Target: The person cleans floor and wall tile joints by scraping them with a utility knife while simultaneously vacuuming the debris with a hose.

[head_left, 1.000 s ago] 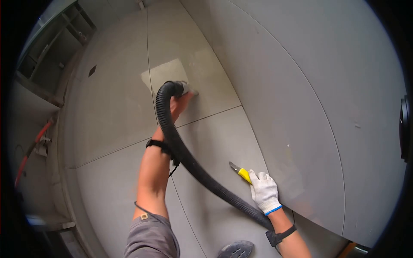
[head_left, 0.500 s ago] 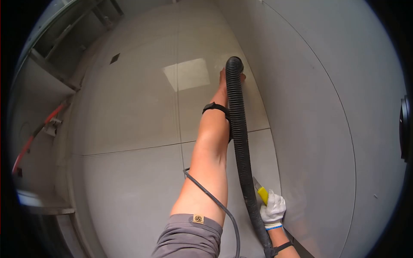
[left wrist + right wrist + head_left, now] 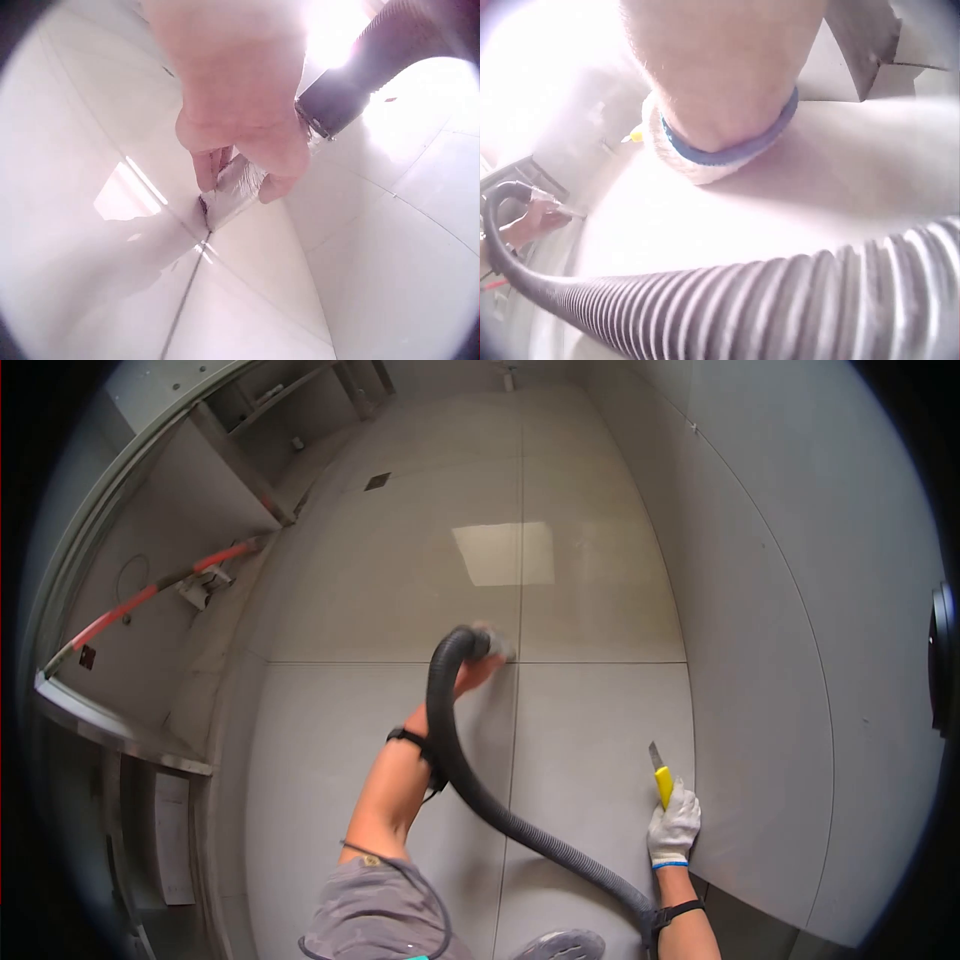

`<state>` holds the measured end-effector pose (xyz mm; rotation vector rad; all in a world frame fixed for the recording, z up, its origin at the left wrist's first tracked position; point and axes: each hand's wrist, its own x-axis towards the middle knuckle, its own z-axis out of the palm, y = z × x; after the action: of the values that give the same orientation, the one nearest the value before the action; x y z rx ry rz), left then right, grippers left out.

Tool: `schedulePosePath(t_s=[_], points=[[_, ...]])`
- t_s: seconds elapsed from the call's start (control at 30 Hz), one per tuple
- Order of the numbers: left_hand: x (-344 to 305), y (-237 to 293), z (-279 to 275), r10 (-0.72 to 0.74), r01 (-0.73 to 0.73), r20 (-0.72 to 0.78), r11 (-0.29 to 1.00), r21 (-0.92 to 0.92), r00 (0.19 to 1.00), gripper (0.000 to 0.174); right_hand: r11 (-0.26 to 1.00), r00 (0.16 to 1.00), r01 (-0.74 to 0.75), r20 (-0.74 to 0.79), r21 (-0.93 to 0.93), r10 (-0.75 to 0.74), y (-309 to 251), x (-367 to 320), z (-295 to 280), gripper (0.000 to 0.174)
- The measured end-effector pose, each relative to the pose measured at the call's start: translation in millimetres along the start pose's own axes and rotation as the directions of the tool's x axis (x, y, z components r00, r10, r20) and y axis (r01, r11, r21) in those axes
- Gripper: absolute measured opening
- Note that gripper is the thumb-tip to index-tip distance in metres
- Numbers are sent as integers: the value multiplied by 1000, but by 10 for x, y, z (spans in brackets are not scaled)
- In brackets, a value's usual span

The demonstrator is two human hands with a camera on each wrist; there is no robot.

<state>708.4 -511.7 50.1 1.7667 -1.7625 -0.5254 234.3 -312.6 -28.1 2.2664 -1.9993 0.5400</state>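
My bare left hand (image 3: 478,672) grips the end of a black ribbed vacuum hose (image 3: 470,780). Its clear nozzle (image 3: 234,189) presses on the grout line where the grey floor tiles (image 3: 590,730) meet. In the left wrist view the fingers (image 3: 210,166) curl round that nozzle. The hose runs back past my right arm, large in the right wrist view as the hose (image 3: 780,307). My right hand (image 3: 673,828), in a white knit glove, holds a yellow utility knife (image 3: 661,775) with the blade pointing away, close to the wall base.
Grey wall panels (image 3: 800,610) rise on the right. A recessed ledge with a red pipe (image 3: 150,595) lies to the left. A small floor drain (image 3: 377,481) sits far ahead. My shoe (image 3: 560,945) shows at the bottom edge.
My left hand has pulled the hose nozzle back from the far wall corner to the tile joint nearer me. The right hand has stayed near the wall base with the knife.
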Motion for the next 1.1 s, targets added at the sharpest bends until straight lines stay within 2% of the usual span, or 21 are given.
schedulePosePath(t_s=[0.07,0.13,0.2,0.27,0.33,0.37,0.4,0.43,0.47,0.5,0.53,0.6,0.7,0.8,0.87,0.9,0.93,0.97,1.0,1.07,1.1], points=[[-592,-171,-73,-27,25,-7,985,-168,1000,54,1000,999,-28,42,-1,28,14,-3,-5,71],[-1155,-191,-168,-63,59,-18,980,-192,998,56,996,979,-83,187,23,77,23,-108,-48,69],[-1493,65,-384,-203,202,8,968,-148,979,59,987,943,-70,333,141,20,8,-100,-360,66],[-1559,18,-504,-230,222,-38,963,-155,972,60,981,933,-68,360,181,-2,49,-161,-572,60],[-1627,-187,-520,-364,352,-82,926,-133,928,54,974,945,-80,326,212,7,246,-490,-643,56],[-1499,-295,-625,-225,178,-187,955,-238,956,47,976,941,-100,336,191,31,288,-551,-797,54],[-1450,-409,-719,-307,252,-242,939,-232,920,39,977,939,-121,339,173,56,335,-621,-907,52],[-1302,-533,-852,-384,256,-207,849,-462,900,36,982,929,-114,366,154,51,405,-607,-1053,51],[-1180,-936,-820,-325,132,-387,884,-449,863,33,981,908,-148,410,126,85,501,-606,-1160,52],[-1065,-982,-949,-326,85,-523,898,-432,788,24,985,895,-134,440,112,72,563,-575,-1285,53],[-1027,-1250,-1014,-392,173,-518,891,-420,760,21,987,884,-127,463,97,68,620,-652,-1342,54],[-843,-1425,-1220,-388,231,-626,919,-319,677,24,993,861,-106,505,57,63,679,-607,-1510,56],[-527,-1911,-1369,-319,195,-609,945,-263,727,30,994,862,-94,504,60,52,619,-527,-1644,56],[-166,-2103,-1374,-347,271,-569,938,-217,746,41,995,873,-78,486,66,37,402,-419,-1635,54],[103,-2278,-1335,-337,257,-609,941,-218,718,39,999,889,32,456,29,-41,138,-275,-1699,31],[198,-2333,-1368,-308,231,-591,951,-204,745,37,999,886,31,461,25,-39,115,-238,-1702,31],[291,-2382,-1388,-277,204,-571,960,-190,772,35,997,800,-78,597,-6,66,96,-202,-1705,43],[386,-2419,-1399,-293,219,-578,956,-196,762,33,982,683,-182,711,-51,164,78,-176,-1700,56],[494,-2438,-1421,-291,218,-571,956,-194,767,33,980,680,-190,713,-53,171,88,-153,-1708,56],[686,-2617,-1487,-336,307,-489,941,-140,805,34,996,717,-86,692,-32,84,86,-178,-1669,54],[770,-2699,-1480,-331,305,-485,943,-134,810,34,993,725,-115,681,-29,104,65,-235,-1648,54]])
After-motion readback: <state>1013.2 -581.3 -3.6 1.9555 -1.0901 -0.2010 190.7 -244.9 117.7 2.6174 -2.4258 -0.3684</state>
